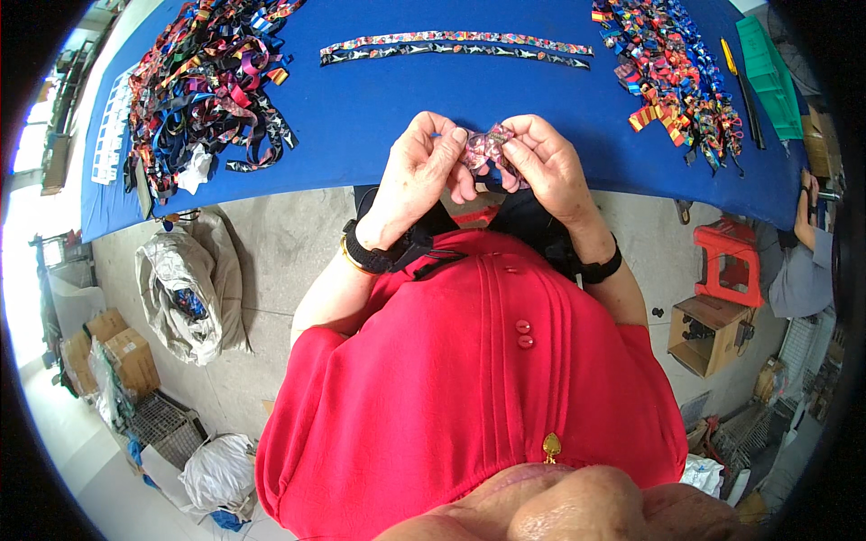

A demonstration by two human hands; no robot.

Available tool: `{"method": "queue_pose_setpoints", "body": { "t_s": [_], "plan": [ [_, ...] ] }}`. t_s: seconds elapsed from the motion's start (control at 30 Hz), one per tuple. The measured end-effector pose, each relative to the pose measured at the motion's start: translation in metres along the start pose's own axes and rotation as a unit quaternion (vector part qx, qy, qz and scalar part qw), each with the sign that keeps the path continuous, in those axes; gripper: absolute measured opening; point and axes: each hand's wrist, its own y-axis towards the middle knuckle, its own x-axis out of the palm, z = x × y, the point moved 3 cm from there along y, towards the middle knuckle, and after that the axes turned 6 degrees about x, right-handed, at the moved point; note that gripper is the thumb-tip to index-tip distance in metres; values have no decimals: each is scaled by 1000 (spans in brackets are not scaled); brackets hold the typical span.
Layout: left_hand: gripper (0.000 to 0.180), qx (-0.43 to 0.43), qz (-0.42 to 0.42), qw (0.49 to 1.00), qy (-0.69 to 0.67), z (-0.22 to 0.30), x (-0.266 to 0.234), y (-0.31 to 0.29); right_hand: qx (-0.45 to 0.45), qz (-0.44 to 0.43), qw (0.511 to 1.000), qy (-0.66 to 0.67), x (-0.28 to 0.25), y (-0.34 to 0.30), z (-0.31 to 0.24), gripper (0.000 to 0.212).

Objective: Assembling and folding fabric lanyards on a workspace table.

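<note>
Over the near edge of the blue table (433, 99), both hands pinch one bunched fabric strap (485, 149) with a pinkish-purple pattern. My left hand (422, 167) grips its left end between thumb and fingers. The right part is in my right hand (548, 169), thumb on top. How the strap is folded between the fingers is too small to tell. Beyond my hands lie two flat straps side by side, a colourful patterned one (456, 38) and a black one with white shapes (442, 51).
A tangled strap heap (212, 86) covers the table's left; bundled straps (672, 77) lie at right. Beside those are a yellow-and-black long tool (741, 95) and a green tray (767, 77). On the floor stand a sack (185, 293), red stool (726, 261) and cardboard box (708, 335). Another person's arm (806, 216) shows at right.
</note>
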Motion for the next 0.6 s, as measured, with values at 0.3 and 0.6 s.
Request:
{"method": "queue_pose_setpoints", "body": {
  "t_s": [0.3, 0.6],
  "plan": [
    [21, -40, 17, 999, 25, 3, 4, -2, 7, 18, 999, -27, -3, -5, -5, 10],
    [22, -46, 11, 999, 15, -2, 2, -2, -5, 17, 999, -36, -4, -4, -1, 10]
  ]
}}
